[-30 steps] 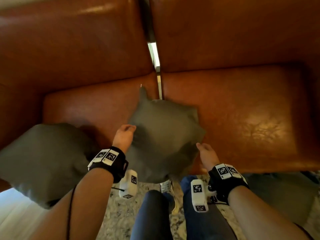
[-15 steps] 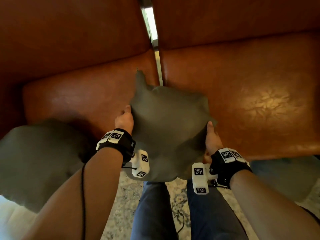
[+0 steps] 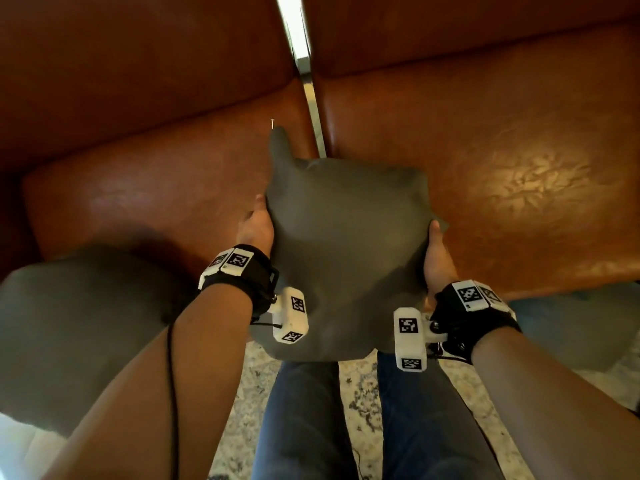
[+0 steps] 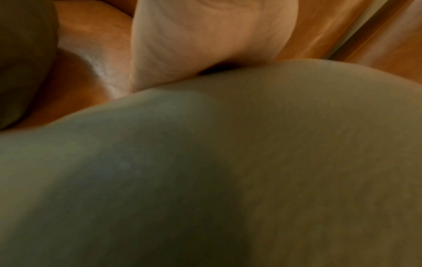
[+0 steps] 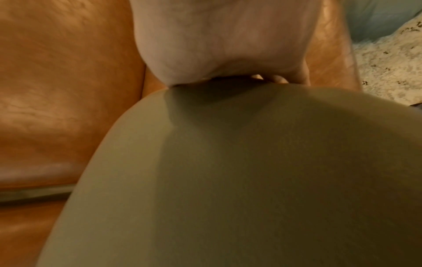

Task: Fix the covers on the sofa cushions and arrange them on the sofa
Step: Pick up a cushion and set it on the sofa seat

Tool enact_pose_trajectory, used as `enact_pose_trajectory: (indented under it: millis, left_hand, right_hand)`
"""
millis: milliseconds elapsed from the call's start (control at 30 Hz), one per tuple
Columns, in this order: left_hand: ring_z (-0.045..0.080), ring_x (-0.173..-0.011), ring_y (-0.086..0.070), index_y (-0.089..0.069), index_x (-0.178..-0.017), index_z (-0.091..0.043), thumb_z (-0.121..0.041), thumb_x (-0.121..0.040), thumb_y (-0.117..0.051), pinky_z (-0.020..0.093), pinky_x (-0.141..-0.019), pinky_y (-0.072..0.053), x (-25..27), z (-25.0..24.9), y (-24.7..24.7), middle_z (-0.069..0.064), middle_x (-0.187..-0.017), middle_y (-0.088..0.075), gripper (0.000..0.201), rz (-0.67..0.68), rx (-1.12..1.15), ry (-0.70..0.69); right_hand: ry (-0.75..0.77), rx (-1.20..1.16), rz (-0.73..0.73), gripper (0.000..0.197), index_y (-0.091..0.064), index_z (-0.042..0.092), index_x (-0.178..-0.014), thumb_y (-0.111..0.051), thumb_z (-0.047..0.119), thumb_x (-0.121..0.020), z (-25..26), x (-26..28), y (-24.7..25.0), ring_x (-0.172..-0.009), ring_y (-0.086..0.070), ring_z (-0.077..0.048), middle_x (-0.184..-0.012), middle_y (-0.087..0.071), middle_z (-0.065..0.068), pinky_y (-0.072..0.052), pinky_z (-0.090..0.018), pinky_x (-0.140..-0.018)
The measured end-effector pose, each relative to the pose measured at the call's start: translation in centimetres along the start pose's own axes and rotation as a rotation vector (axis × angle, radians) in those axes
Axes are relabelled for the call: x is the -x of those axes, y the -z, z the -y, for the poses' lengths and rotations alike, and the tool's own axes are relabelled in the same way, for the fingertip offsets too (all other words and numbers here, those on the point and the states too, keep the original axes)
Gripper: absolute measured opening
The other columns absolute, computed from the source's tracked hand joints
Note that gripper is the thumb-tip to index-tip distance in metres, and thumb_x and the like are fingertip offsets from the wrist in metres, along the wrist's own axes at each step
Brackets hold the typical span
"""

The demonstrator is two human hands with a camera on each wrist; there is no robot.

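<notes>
Black wrist straps (image 3: pixel 242 282), white tagged blocks (image 3: pixel 292 315), jeans (image 3: pixel 301 417).

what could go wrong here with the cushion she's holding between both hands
The green cushion is held only at its sides by the left hand and right hand, so it might slip. Its pointed far corner looks unfilled, so the cover may sit badly. The second cushion overhangs the sofa seat edge and could slide off.

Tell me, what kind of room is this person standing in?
Probably a home living room: a brown leather sofa, olive-grey throw cushions, one held and another at the sofa's left end, and a patterned rug underfoot.
</notes>
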State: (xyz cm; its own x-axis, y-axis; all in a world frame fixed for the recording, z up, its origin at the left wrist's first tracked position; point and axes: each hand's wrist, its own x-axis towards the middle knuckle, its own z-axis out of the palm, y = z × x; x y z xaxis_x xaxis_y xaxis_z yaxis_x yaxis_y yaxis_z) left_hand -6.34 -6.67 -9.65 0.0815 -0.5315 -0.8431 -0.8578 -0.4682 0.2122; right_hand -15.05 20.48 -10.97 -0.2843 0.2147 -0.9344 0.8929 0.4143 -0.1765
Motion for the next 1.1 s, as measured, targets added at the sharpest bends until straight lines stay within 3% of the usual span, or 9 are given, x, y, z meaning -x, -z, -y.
enact_pose_trajectory:
  millis: [100, 233, 300, 367, 433, 533, 700, 1000, 1100]
  left_hand:
    - [0.033, -0.128, -0.048, -0.052, -0.137, -0.012, -0.067, -0.091, -0.037, 0.044, -0.112, -0.033, 1.0, 0.2, 0.3, 0.012, -0.141, -0.052, 0.073, 0.005, 0.022, -0.034]
    - [0.034, -0.130, -0.047, -0.049, -0.140, -0.015, -0.066, -0.091, -0.039, 0.045, -0.112, -0.033, 2.9, -0.4, 1.2, 0.011, -0.142, -0.050, 0.071, -0.016, 0.119, -0.091]
    - [0.030, -0.130, -0.048, -0.052, -0.138, -0.016, -0.066, -0.088, -0.043, 0.045, -0.113, -0.034, 3.8, -1.3, 2.0, 0.008, -0.141, -0.053, 0.072, -0.018, 0.215, -0.173]
    - [0.022, -0.129, -0.051, -0.056, -0.135, -0.019, -0.069, -0.079, -0.044, 0.043, -0.113, -0.035, 4.3, -2.4, 2.7, 0.001, -0.138, -0.057, 0.076, -0.006, 0.308, -0.249]
    - [0.017, -0.127, -0.052, -0.057, -0.135, -0.022, -0.072, -0.074, -0.046, 0.041, -0.113, -0.035, 4.6, -3.7, 3.3, -0.003, -0.136, -0.059, 0.080, 0.010, 0.391, -0.289]
    - [0.015, -0.118, -0.058, -0.063, -0.128, -0.026, -0.075, -0.065, -0.052, 0.040, -0.110, -0.039, 4.1, -5.2, 4.0, -0.006, -0.125, -0.067, 0.080, 0.059, 0.537, -0.283]
    - [0.024, -0.118, -0.061, -0.068, -0.120, -0.033, -0.076, -0.062, -0.060, 0.046, -0.107, -0.040, 2.5, -6.5, 4.3, -0.002, -0.119, -0.070, 0.072, 0.247, 0.711, -0.239]
    - [0.030, -0.117, -0.062, -0.074, -0.106, -0.023, -0.058, -0.067, -0.064, 0.048, -0.106, -0.042, 1.9, -7.4, 4.2, 0.005, -0.115, -0.071, 0.054, 0.273, 0.894, -0.226]
    - [0.023, -0.099, -0.064, -0.071, -0.096, -0.024, -0.056, -0.076, -0.056, 0.032, -0.080, -0.052, 1.9, -8.2, 4.3, -0.001, -0.090, -0.071, 0.041, 0.192, 0.856, -0.252]
  right_hand:
    - [0.050, -0.022, 0.021, 0.126, -0.037, 0.029, -0.147, -0.034, 0.099, -0.042, 0.2, 0.8, 0.2, -0.136, -0.041, -0.028, -0.148, -0.045, -0.001, -0.027, -0.049, -0.115]
    - [0.139, -0.139, 0.020, 0.118, -0.044, 0.037, -0.141, -0.045, 0.100, -0.040, 1.2, 1.1, 0.9, -0.132, -0.045, -0.023, -0.141, -0.052, 0.007, -0.030, -0.048, -0.113]
    - [0.182, -0.181, 0.042, 0.094, -0.050, 0.037, -0.136, -0.048, 0.091, -0.059, 3.6, 3.7, 0.9, -0.124, -0.051, -0.021, -0.133, -0.058, 0.007, -0.033, -0.046, -0.110]
    - [0.228, -0.225, 0.073, 0.063, -0.055, 0.029, -0.127, -0.043, 0.072, -0.083, 6.1, 5.3, 0.8, -0.107, -0.056, -0.015, -0.114, -0.063, 0.008, -0.037, -0.035, -0.099]
    - [0.272, -0.284, 0.106, 0.044, -0.052, 0.032, -0.126, -0.038, 0.059, -0.094, 8.3, 6.1, 0.8, -0.091, -0.053, -0.006, -0.100, -0.059, 0.012, -0.035, -0.030, -0.090]
    - [0.349, -0.316, 0.141, 0.053, -0.047, 0.027, -0.138, -0.037, 0.057, -0.095, 11.5, 7.2, 0.4, -0.098, -0.051, -0.011, -0.114, -0.057, 0.007, -0.033, -0.031, -0.094]
    - [0.471, -0.269, 0.233, 0.051, -0.058, 0.026, -0.126, -0.033, 0.057, -0.094, 16.4, 7.6, -0.5, -0.107, -0.056, -0.015, -0.120, -0.063, 0.003, -0.040, -0.032, -0.090]
    - [0.667, -0.141, 0.234, 0.062, -0.057, 0.039, -0.126, -0.039, 0.068, -0.074, 21.4, 7.5, -2.2, -0.117, -0.053, -0.015, -0.125, -0.061, 0.009, -0.038, -0.039, -0.097]
    - [0.710, -0.132, 0.256, 0.049, -0.056, 0.041, -0.124, -0.036, 0.061, -0.084, 22.2, 7.4, -2.6, -0.115, -0.053, -0.013, -0.123, -0.060, 0.010, -0.039, -0.037, -0.093]
